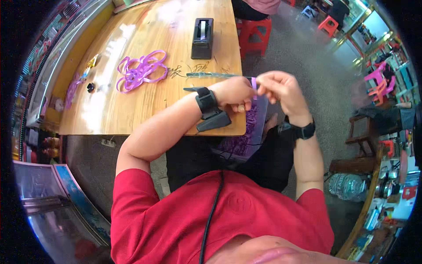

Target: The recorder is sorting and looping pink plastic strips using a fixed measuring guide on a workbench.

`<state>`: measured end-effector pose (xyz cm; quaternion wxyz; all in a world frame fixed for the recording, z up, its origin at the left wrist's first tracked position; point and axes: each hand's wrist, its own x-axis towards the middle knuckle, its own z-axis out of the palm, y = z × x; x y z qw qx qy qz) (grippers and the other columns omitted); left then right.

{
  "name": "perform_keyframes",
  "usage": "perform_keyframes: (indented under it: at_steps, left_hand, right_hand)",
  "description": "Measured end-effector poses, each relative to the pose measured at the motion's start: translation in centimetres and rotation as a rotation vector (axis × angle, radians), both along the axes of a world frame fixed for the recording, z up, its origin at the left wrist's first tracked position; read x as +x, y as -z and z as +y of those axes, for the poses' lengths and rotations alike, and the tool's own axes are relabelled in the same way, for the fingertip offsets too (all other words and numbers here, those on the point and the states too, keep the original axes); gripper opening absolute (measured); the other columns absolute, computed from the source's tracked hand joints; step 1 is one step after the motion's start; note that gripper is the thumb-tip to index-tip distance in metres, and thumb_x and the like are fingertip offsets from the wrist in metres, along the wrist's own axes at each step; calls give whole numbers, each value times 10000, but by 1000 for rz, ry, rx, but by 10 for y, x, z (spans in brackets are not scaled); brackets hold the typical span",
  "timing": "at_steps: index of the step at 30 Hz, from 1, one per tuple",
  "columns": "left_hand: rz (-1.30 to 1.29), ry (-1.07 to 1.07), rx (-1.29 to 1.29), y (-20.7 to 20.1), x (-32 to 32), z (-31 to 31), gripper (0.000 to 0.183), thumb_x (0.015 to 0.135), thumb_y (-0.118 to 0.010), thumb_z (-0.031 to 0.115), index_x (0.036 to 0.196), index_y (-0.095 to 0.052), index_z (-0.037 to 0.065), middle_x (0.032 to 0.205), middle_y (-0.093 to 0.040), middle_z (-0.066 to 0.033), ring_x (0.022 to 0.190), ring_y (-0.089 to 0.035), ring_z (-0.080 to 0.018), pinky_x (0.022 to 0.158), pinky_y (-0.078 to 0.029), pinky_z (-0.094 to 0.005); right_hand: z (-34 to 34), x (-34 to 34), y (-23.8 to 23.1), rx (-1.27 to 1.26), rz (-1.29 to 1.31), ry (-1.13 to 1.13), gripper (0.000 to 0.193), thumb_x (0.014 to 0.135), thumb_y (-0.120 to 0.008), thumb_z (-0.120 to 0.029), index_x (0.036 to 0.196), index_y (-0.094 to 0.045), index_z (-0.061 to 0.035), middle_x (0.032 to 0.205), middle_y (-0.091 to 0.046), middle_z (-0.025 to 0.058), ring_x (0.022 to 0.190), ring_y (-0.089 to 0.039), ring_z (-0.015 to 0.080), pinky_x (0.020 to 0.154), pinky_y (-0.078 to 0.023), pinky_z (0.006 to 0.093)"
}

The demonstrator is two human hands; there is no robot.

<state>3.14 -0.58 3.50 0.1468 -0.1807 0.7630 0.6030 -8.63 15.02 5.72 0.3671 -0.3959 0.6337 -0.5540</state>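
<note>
Over the table's right edge my two hands are close together. My left hand (235, 93) is closed round one end of a thin, long, stick-like thing (211, 75), dark with a glossy greenish middle, which points left across the tabletop. Between the hands shows a short piece of purple ribbon (254, 82). My right hand (283, 90), slightly blurred, pinches at this ribbon with bent fingers. Below them a clear purple-tinted bin (263, 115) holds many purple ribbon pieces, partly hidden by my left hand and the table.
On the wooden table (158, 105) lie a loose heap of purple ribbon (141, 72) and a small black object (90, 87). A black tape dispenser (202, 38) stands farther back. Red stools (256, 37) and a seated person are beyond the table. A large plastic bottle (348, 187) lies at right.
</note>
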Motion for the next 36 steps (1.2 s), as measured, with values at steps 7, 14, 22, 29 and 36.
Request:
perform_keyframes:
  at_steps: [7, 14, 22, 29, 36]
  left_hand:
    - [166, -16, -89, 11, -5, 2, 351, 935, -500, 197, 716, -677, -11, 662, -681, -98, 491, -620, -205, 478, -512, -346]
    - [283, 140, -190, 24, -2, 1, 270, 964, -494, 216, 880, -615, -10, 638, -647, -80, 479, -614, -177, 440, -502, -311]
    - [242, 77, -93, 16, 0, 2, 355, 937, -488, 218, 730, -651, -20, 616, -663, -102, 464, -624, -204, 446, -510, -330]
    - [210, 71, -143, 17, -3, 1, 411, 915, -489, 233, 614, -688, 36, 591, -668, -96, 505, -656, -235, 488, -532, -380]
    - [241, 118, -154, 21, -4, 3, 331, 930, -472, 206, 752, -648, -11, 644, -669, -87, 473, -604, -182, 460, -496, -321]
  right_hand:
    - [-151, -25, -18, 58, 142, -71, 286, 901, -685, -288, 1001, -692, -20, 787, -673, 0, 524, -433, 3, 418, -312, 168]
    - [-200, -16, -25, 294, 192, -19, 260, 856, -733, -296, 881, -723, -38, 764, -669, -12, 510, -408, 6, 391, -268, 179]
    - [-213, -25, -15, 282, -74, -12, 203, 845, -763, -228, 878, -684, -43, 788, -652, -11, 521, -384, 15, 397, -229, 167]
    - [-215, -17, -18, 273, -161, 24, 154, 842, -745, -175, 853, -662, -46, 789, -640, 5, 543, -386, 39, 417, -257, 195]
    - [-206, -15, -21, 165, -212, -15, 128, 891, -698, -179, 916, -631, -73, 842, -650, -21, 552, -394, 2, 411, -262, 160]
